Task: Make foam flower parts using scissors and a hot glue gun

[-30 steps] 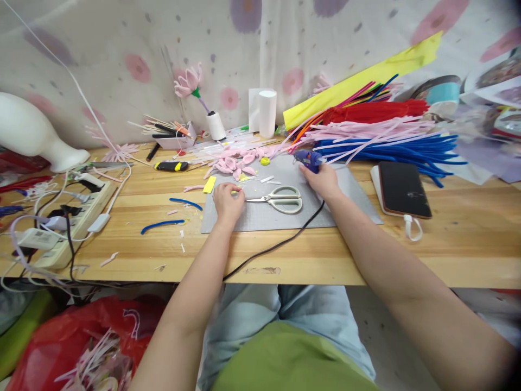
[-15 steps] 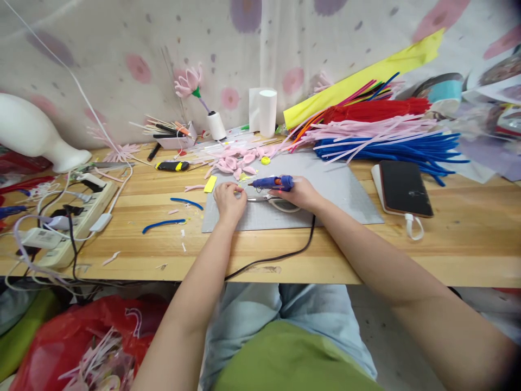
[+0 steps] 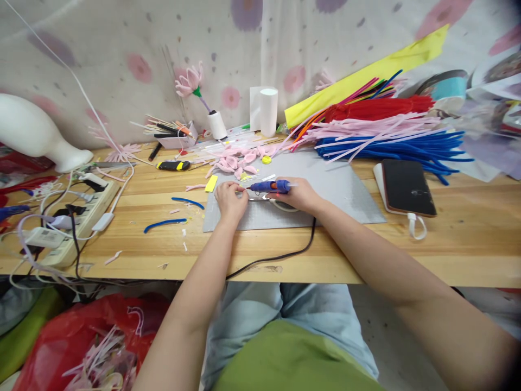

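Observation:
My right hand [image 3: 300,194] is wrapped round a blue glue gun [image 3: 271,186], whose nozzle points left at my left fingertips. The fingers of my left hand [image 3: 231,199] are pinched together close to the nozzle; whatever small piece they hold is too small to make out. Under the glue gun lie scissors [image 3: 285,206], partly hidden by my right hand, on a grey cutting mat [image 3: 345,198]. Pink fuzzy petal shapes [image 3: 234,162] are heaped just beyond my hands, with a small yellow piece [image 3: 266,160] beside them. A yellow slip [image 3: 211,183] rests left of the petals.
Bundles of blue pipe cleaners [image 3: 407,152] and red ones [image 3: 378,108] lie at the back right. A phone [image 3: 408,186] leans on the right. At left is a power strip [image 3: 81,222] with tangled cords. A utility knife [image 3: 173,165] and a pink flower [image 3: 189,82] stand behind.
The glue gun's nozzle has come slightly closer to my left fingertips. Both hands otherwise keep nearly the same place, and the whole view has shifted a little.

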